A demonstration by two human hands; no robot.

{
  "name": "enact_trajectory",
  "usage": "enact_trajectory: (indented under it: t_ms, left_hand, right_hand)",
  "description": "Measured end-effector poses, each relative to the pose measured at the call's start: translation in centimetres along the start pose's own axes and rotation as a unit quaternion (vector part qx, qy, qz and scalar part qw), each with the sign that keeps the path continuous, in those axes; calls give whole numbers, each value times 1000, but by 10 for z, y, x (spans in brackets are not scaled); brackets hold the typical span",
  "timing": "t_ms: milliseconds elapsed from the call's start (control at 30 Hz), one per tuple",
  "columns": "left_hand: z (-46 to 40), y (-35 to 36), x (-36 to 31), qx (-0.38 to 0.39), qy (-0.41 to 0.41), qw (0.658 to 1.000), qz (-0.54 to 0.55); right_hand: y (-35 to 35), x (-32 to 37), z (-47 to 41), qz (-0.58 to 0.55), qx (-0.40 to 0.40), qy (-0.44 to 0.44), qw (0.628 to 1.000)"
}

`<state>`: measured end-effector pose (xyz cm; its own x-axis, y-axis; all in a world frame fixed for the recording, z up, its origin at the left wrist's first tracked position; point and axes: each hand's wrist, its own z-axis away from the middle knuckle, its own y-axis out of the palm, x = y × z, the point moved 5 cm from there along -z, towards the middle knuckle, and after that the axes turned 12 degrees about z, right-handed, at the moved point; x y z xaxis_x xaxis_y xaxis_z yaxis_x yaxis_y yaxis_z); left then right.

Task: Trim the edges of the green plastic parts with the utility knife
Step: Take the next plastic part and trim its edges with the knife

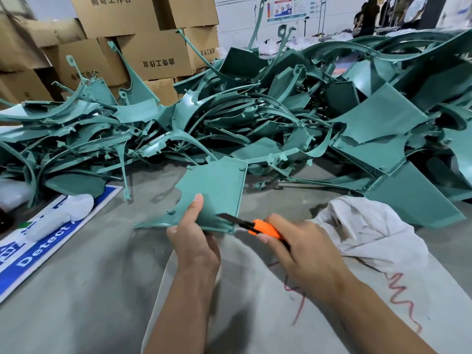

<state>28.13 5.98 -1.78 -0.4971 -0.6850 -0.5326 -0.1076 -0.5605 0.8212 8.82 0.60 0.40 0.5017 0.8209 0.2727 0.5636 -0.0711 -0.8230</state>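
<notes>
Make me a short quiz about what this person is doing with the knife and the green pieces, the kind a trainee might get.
1. True or false: the left hand holds the green plastic part while the blade touches its lower right edge.
2. Which hand grips the orange utility knife?
A. left hand
B. right hand
C. neither
3. Fill in: behind the pile of green parts stand stacked ______ boxes.

Key: 1 true; 2 B; 3 cardboard.
</notes>
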Motion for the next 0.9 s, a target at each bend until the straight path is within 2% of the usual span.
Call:
enact_trajectory:
  t_ms: [67,300,767,900]
  left_hand:
    - [-1,-1,-3,-15,17,1000,10]
    - [-2,-1,-3,-20,28,999,20]
    - [3,2,-8,0,9,1000,14]
    - [4,3,-7,10,-4,1000,8]
  right_hand:
    - [3,4,0,17,34,-8,999]
    - [-2,7,1,14,57,-3,998]
    - [4,-4,2,3,30,14,999]
    - [1,-6,1,16,-24,22,999]
